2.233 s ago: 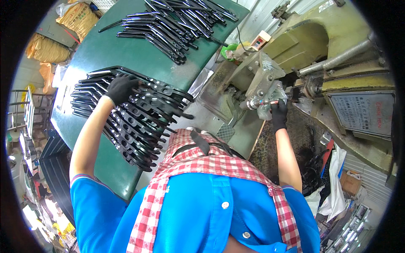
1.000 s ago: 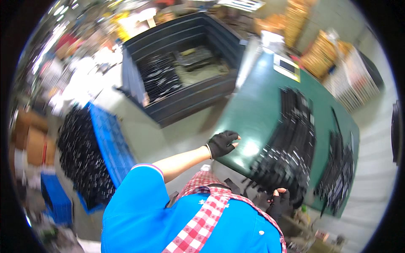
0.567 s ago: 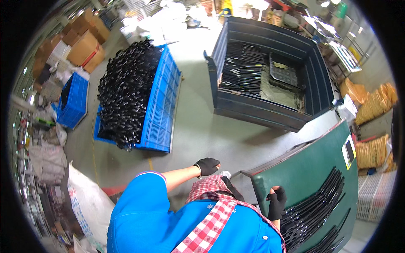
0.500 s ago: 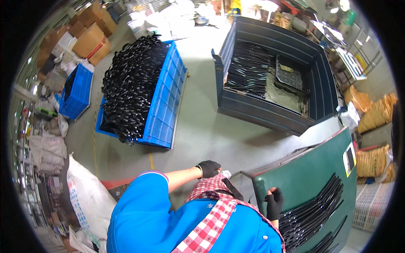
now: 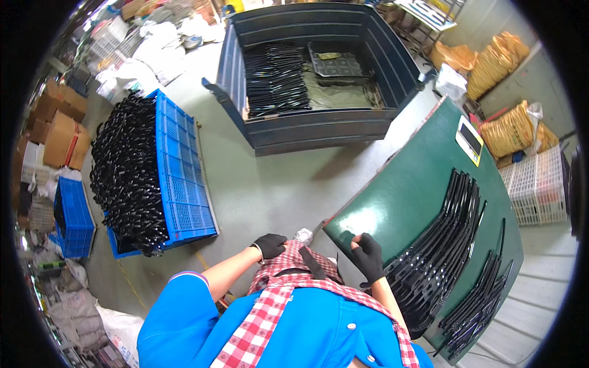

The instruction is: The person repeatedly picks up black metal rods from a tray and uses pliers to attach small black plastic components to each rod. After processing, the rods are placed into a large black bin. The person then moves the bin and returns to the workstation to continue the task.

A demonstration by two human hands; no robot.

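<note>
My left hand [image 5: 270, 245] wears a black glove and is curled shut against the top of my red checked apron [image 5: 288, 288], with nothing visible in it. My right hand [image 5: 368, 259], also gloved, hovers by the near corner of the green table [image 5: 405, 190], fingers loosely apart and holding nothing. Just right of that hand, a fanned row of long black metal parts [image 5: 438, 239] lies on the table. A second, smaller row of black parts [image 5: 485, 294] lies further right.
A blue plastic crate [image 5: 181, 178] heaped with black parts [image 5: 126, 172] stands on the concrete floor to my left. A dark metal bin [image 5: 319, 126] holding more parts is ahead. Cardboard boxes [image 5: 58, 132], a small blue crate [image 5: 73, 218] and yellow sacks [image 5: 506, 129] line the edges.
My head turned from the machine and table to the floor and bins. My left hand left the parts, my right hand left the machine; both drew in at my apron.
</note>
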